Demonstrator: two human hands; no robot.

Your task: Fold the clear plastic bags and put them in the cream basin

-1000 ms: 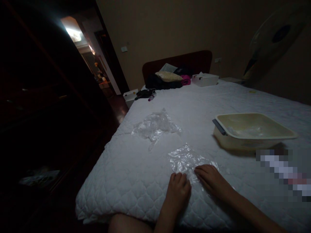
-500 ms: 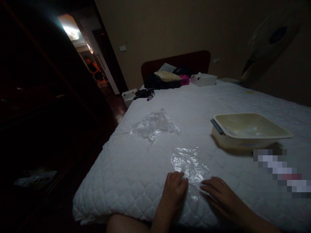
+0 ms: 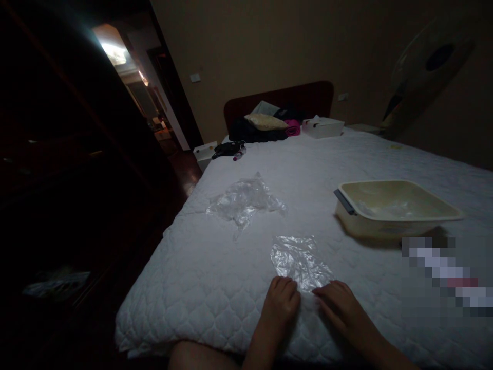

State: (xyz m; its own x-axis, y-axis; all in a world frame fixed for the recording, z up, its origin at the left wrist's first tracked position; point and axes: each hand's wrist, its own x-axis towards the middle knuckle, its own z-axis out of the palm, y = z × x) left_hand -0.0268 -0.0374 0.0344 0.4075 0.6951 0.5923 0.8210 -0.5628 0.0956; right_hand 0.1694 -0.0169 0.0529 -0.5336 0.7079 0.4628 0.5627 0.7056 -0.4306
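Observation:
A crinkled clear plastic bag (image 3: 298, 259) lies flat on the white quilted bed. At its near left edge my left hand (image 3: 282, 303) has curled fingers closed on the film. My right hand (image 3: 341, 306) pinches the near right edge, fingertips pointing toward the left hand. The thumbs are partly hidden, and a short gap separates the hands. Farther off to the left spreads a second rumpled clear plastic bag (image 3: 246, 200), touched by neither hand.
A cream plastic basin (image 3: 389, 226) with a grey handle stands on the right, clear plastic inside it. Toward the headboard (image 3: 319, 92) are a beige pillow (image 3: 265, 122), dark cloth, a pink roll (image 3: 292, 127) and a white box (image 3: 323, 127). A fan (image 3: 439, 56) stands at right.
The bag's near part, which stretched between my hands toward me, no longer lies spread there. My hands have come slightly closer together. The person in the doorway has gone out of sight.

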